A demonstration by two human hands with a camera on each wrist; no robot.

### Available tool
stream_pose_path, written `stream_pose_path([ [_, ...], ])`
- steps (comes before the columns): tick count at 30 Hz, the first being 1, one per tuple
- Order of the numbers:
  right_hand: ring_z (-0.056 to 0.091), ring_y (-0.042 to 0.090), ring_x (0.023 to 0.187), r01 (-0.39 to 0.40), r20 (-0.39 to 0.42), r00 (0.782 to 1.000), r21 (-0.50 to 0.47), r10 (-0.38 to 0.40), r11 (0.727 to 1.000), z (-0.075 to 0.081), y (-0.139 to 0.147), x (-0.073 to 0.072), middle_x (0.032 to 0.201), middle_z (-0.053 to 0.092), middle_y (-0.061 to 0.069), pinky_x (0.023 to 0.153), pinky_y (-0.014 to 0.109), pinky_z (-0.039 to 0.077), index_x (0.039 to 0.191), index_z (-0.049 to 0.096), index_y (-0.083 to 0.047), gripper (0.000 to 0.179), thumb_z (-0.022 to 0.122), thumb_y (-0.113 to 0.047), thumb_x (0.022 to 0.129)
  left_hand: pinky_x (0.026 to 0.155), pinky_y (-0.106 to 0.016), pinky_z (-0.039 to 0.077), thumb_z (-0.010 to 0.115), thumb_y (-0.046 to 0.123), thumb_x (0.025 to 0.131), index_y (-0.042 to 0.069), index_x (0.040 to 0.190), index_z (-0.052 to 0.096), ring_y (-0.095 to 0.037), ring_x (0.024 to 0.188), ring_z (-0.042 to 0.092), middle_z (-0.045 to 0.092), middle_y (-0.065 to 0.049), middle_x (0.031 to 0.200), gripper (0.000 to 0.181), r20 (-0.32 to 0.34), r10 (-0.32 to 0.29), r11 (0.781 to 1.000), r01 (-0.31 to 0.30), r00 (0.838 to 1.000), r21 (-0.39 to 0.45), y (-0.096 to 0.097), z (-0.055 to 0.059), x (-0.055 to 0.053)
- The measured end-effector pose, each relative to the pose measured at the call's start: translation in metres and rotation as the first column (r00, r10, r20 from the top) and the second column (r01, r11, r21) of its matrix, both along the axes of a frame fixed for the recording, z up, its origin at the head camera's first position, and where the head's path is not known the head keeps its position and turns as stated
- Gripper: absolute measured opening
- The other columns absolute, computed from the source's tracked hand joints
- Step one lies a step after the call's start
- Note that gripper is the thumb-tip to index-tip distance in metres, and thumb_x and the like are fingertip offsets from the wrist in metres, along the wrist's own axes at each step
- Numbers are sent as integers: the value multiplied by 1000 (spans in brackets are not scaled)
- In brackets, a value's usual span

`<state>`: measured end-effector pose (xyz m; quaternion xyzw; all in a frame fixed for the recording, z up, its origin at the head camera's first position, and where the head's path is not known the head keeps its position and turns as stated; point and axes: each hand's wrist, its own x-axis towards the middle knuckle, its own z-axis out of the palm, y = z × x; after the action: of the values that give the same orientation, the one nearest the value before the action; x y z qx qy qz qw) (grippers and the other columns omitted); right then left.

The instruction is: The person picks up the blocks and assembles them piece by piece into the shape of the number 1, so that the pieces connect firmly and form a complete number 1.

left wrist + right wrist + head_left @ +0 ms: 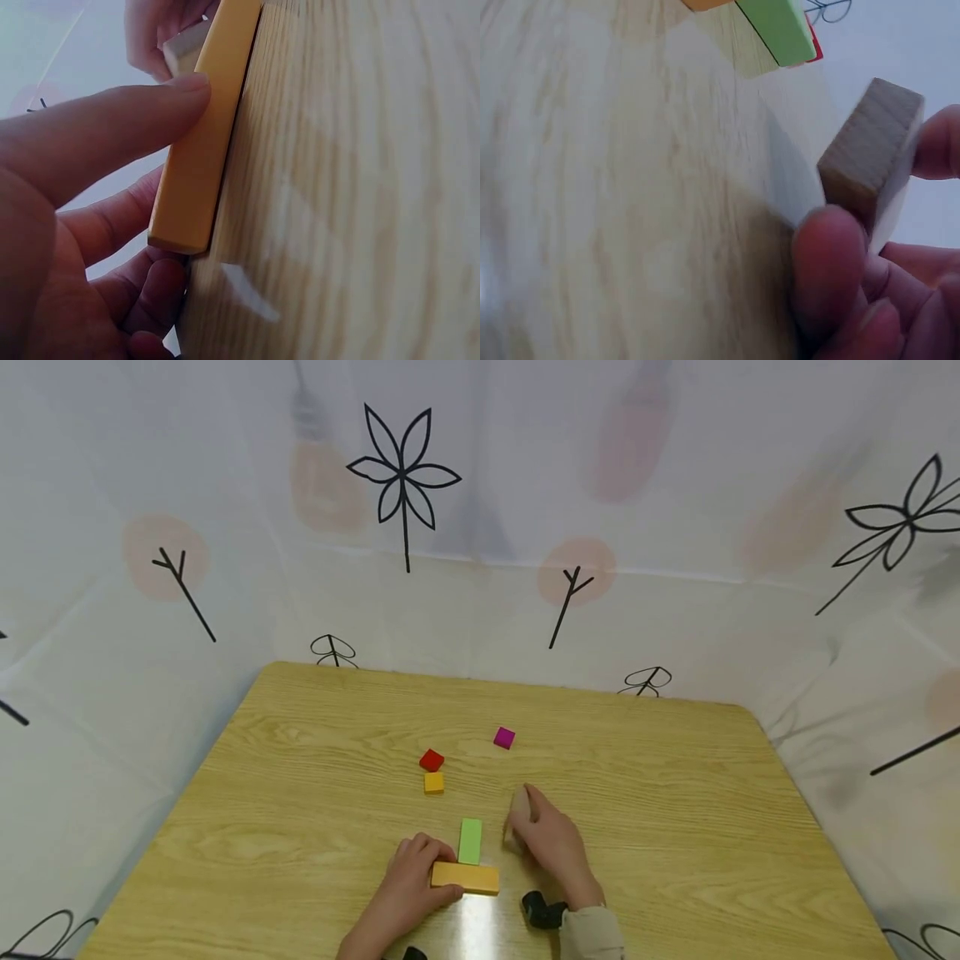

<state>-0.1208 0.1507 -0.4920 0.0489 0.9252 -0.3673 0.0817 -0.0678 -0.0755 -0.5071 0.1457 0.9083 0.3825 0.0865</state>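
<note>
My left hand (408,878) grips the left end of a long orange block (472,878) on the table. In the left wrist view, the thumb presses on one face of this orange block (199,165) while fingers curl behind it. A light green block (470,841) lies just beyond it, its near end right at the orange block. To the right, my right hand (555,843) holds a plain wooden block (519,804). The right wrist view shows this wooden block (877,135) pinched between thumb and fingers, tilted close over the tabletop.
Farther back on the wood-grain table (660,793) are a red block (431,760), a small yellow block (434,783) and a magenta block (504,738). Red and yellow sit close together. A patterned white curtain (480,527) hangs behind the table.
</note>
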Motion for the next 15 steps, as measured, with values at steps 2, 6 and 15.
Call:
stream_pose_path([
  [2, 52, 18, 55, 7, 20, 1000, -56, -6, 998, -1, 1, -3, 67, 60, 5, 58, 31, 38, 137, 35, -18, 59, 51, -36, 84, 73, -31, 31, 68, 44, 73, 26, 94, 56, -12, 84, 35, 43, 11, 93, 31, 0, -3, 1000, 3, 1000, 0, 0, -1, 0],
  [6, 49, 16, 44, -3, 51, 999, -123, 10, 992, -2, 2, -8, 50, 51, 2, 57, 29, 36, 139, 30, -17, 61, 49, -39, 86, 73, -30, 31, 68, 44, 72, 26, 94, 56, -12, 83, 35, 43, 12, 92, 31, -5, -5, 1000, 5, 1000, 3, 0, -2, -1],
  [15, 52, 19, 45, -50, 83, 994, -178, 65, 983, -2, 1, -14, 53, 54, 3, 51, 31, 37, 140, 26, -18, 63, 50, -39, 86, 74, -32, 31, 68, 45, 73, 26, 94, 56, -12, 84, 35, 43, 11, 93, 31, 3, 0, 1000, 0, 1000, 6, 0, -3, -1],
])
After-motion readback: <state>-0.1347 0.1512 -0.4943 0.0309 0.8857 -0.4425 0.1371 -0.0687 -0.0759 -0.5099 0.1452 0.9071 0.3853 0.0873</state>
